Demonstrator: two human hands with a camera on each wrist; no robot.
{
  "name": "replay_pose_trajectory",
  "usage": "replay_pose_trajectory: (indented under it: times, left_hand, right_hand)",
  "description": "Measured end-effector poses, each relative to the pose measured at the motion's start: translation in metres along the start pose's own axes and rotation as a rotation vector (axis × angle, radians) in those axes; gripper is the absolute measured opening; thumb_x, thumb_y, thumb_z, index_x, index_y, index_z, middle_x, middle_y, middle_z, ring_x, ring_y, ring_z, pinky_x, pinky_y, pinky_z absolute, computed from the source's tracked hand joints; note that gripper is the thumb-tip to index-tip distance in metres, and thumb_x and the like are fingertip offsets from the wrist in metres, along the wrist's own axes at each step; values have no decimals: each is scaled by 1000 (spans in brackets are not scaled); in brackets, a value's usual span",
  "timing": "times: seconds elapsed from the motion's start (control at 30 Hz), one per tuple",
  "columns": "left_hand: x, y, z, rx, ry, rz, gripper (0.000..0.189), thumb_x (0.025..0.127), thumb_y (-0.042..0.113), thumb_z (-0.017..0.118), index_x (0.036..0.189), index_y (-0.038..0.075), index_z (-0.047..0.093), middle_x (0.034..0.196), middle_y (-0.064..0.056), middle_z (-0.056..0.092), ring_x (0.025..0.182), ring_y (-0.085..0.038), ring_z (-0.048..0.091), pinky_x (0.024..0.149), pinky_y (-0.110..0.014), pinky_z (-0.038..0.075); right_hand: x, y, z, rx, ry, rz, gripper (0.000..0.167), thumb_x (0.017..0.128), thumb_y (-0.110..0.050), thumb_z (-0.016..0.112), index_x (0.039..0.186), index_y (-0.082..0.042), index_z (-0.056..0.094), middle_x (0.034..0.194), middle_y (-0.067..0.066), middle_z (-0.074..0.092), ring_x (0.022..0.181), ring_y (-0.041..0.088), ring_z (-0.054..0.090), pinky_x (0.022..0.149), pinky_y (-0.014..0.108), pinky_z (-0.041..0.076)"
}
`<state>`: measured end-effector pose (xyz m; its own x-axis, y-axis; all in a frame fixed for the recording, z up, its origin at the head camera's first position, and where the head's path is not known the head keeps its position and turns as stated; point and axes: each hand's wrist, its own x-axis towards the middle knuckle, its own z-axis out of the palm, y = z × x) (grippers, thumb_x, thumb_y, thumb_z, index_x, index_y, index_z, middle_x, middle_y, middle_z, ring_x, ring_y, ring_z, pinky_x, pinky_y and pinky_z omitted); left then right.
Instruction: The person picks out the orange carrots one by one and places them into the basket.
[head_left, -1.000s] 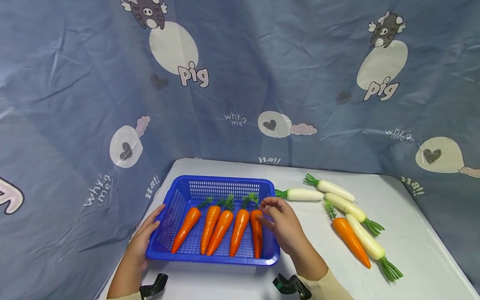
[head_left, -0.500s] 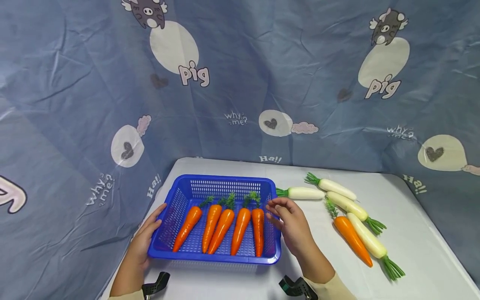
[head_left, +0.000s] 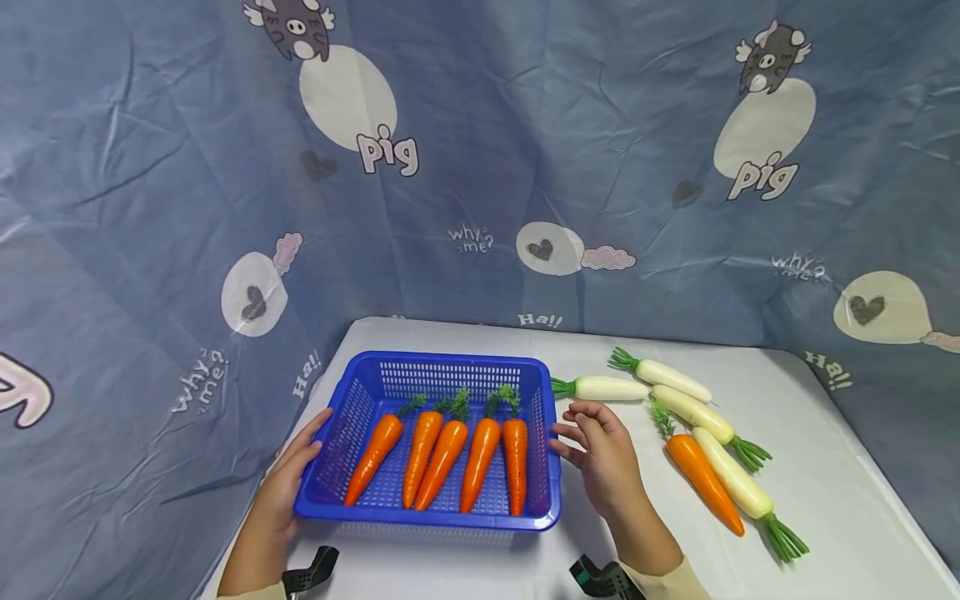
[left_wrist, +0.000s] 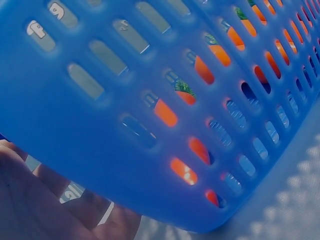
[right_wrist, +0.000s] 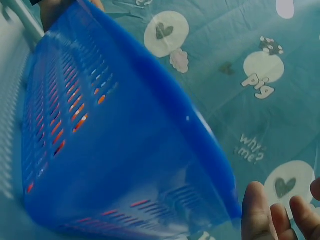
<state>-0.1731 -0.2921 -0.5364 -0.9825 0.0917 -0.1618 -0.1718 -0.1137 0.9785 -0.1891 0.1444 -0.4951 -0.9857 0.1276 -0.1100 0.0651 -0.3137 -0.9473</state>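
A blue plastic basket [head_left: 423, 520] stands on the white table, holding several orange carrots [head_left: 372, 454] side by side with their green tops toward the back. My left hand [head_left: 282, 479] grips its left rim; in the left wrist view, fingers [left_wrist: 120, 222] show at the rim beside the slotted wall [left_wrist: 100, 130]. Just outside the right rim hovers my right hand [head_left: 607, 458], its fingers loosely bent with nothing in them. The right wrist view shows these fingertips [right_wrist: 256, 210] close to the basket's rim [right_wrist: 200, 135]; whether they touch it I cannot tell.
Several white radishes [head_left: 609, 388] with green stems lie on the table to the right of the basket. Among them is one loose carrot [head_left: 705, 483]. Behind the table hangs a blue printed cloth [head_left: 465, 275].
My right hand has drawn back from the rightmost carrot in the basket to outside the right rim. The left hand and the basket have stayed in place.
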Motion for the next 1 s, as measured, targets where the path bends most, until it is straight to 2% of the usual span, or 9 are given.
replay_pose_trajectory:
  times: [0.37, 0.6, 0.83, 1.0]
  left_hand:
    - [2, 4, 1, 16, 20, -16, 54, 114, 32, 32, 168, 31, 22, 176, -7, 8, 128, -8, 50, 97, -30, 55]
    - [0, 5, 0, 29, 15, -20, 55, 114, 30, 30, 168, 31, 21, 177, -7, 3, 136, -13, 35, 99, -26, 50]
    - [-1, 2, 1, 5, 1, -17, 55, 114, 33, 32, 168, 30, 21, 173, -3, 12, 129, -10, 47, 98, -30, 53]
    - [-2, 2, 1, -3, 6, -12, 56, 114, 32, 33, 168, 29, 21, 173, -3, 11, 129, -8, 47, 97, -29, 53]
  right_hand:
    - [3, 1, -12, -39, 34, 25, 20, 109, -17, 50, 123, -3, 53, 114, 15, 62, 95, 25, 76, 83, 40, 63]
    - [1, 2, -22, -44, 45, 39, 22, 108, -17, 52, 125, -3, 53, 111, 11, 63, 96, 24, 75, 84, 38, 63]
    - [-1, 6, -39, -112, 38, 31, 28, 109, -18, 53, 132, -1, 54, 113, 9, 65, 103, 30, 74, 86, 36, 62]
    - [-3, 12, -51, -176, 42, 43, 33, 110, -16, 50, 138, 1, 52, 120, 15, 64, 103, 28, 74, 87, 34, 62]
